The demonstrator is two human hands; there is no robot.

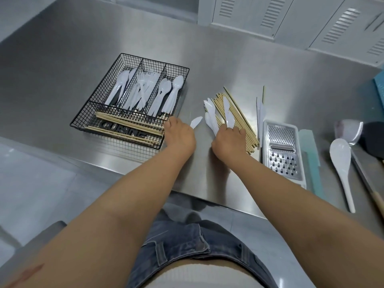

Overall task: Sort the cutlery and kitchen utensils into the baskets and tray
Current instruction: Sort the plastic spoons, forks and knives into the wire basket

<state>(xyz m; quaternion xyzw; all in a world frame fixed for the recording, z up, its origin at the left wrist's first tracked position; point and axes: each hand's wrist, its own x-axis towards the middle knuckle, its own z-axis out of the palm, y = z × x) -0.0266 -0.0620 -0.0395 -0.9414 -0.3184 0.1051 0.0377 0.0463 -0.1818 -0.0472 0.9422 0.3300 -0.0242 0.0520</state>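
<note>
Steel desk (228,65), brushed and bare in most places, carries everything. Taking the black wire basket (87,118) as the landmark: its three back compartments hold white plastic cutlery, and wooden skewers lie across its front compartment. Just right of the basket's front corner sits the person's left hand (179,136), fingers curled, with one white plastic knife (196,122) jutting from it, seemingly pinched. Further right of the basket, the right hand (228,140) presses down on a loose heap of white knives (212,117) lying over a bundle of skewers (236,119), fingers closing around several knife handles. Well right of the basket lie a metal grater (282,150) and a white rice paddle (341,165).

The step appears to be gathering knives. It would go best by lifting only the plastic handles, leaving the skewers flat, squaring the blades the same way, then lowering them into one back compartment.
</note>
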